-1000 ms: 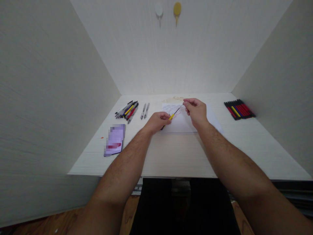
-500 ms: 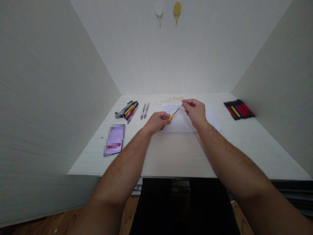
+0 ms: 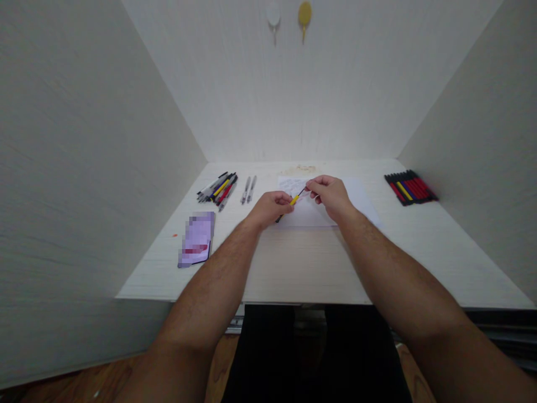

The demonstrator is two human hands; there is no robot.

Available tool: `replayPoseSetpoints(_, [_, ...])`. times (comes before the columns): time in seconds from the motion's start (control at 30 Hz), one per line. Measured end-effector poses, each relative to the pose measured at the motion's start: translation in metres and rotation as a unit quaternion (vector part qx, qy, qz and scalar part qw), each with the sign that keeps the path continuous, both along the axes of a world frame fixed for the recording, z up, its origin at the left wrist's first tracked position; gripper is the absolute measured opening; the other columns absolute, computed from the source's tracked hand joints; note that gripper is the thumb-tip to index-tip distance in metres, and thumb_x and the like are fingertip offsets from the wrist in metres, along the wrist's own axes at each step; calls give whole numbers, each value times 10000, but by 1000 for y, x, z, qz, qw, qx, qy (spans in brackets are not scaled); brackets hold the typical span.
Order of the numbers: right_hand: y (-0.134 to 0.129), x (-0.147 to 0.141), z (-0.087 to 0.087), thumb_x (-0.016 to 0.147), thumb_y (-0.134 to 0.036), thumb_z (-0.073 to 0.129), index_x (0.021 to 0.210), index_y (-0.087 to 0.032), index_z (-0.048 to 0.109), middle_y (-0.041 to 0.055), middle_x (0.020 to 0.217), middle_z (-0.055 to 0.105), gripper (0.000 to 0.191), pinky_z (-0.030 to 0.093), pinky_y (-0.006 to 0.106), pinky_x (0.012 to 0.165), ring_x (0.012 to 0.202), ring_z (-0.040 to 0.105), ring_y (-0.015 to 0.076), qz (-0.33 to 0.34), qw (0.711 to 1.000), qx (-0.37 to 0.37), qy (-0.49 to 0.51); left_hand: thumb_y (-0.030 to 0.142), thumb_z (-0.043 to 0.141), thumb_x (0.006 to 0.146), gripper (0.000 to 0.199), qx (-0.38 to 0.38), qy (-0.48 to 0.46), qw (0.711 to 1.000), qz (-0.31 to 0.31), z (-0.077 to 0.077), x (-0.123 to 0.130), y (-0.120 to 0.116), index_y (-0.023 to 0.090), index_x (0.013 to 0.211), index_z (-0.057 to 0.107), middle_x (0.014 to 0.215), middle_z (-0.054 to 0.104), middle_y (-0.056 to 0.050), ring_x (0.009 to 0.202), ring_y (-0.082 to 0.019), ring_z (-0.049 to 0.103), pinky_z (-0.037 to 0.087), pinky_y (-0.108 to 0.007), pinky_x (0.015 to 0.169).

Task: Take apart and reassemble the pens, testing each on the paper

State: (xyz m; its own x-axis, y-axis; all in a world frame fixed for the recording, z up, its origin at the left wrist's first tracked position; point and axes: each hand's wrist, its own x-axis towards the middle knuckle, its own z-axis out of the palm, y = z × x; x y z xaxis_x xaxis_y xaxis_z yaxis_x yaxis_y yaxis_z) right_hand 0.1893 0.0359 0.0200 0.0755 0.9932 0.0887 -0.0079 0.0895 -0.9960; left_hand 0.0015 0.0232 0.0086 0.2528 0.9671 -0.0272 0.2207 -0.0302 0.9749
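Note:
My left hand [image 3: 272, 209] is closed on a yellow pen barrel [image 3: 295, 200] with a dark lower end, tilted up to the right. Between thumb and fingertips, my right hand [image 3: 328, 196] pinches a thin dark refill [image 3: 302, 190], whose lower end meets the upper end of the yellow barrel. Both hands are over white paper [image 3: 310, 215] that bears scribbled lines near its top left.
At the left are a loose pile of pens [image 3: 218, 189], two clear pens [image 3: 249, 190] and a phone [image 3: 197, 239]. A row of mostly red pens [image 3: 411, 187] lies at the right. Walls enclose the desk [image 3: 302, 263] at the back and sides.
My right hand has moved down and left toward my left hand, and less of the thin refill shows between it and the barrel. My left hand has hardly moved.

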Motion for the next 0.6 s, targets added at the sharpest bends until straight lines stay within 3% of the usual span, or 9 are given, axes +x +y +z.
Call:
replayPoseSetpoints(0.43, [-2, -3, -1, 692, -326, 720, 727, -153, 680, 40, 723, 693, 181, 351, 208, 438, 530, 517, 84, 30, 999, 16, -27, 249, 759, 570, 225, 14, 4, 1000, -6, 2, 0, -1, 156, 750, 660, 611, 595, 33, 504, -76, 464, 300, -227, 490])
replayPoseSetpoints(0.6, [-1, -2, -6, 738, -325, 686, 787, -150, 720, 33, 689, 694, 185, 433, 245, 534, 558, 556, 113, 0, 990, 38, -136, 258, 752, 584, 212, 33, -44, 997, 60, 0, -1, 5, 162, 751, 663, 642, 636, 13, 526, -89, 503, 345, -229, 511])
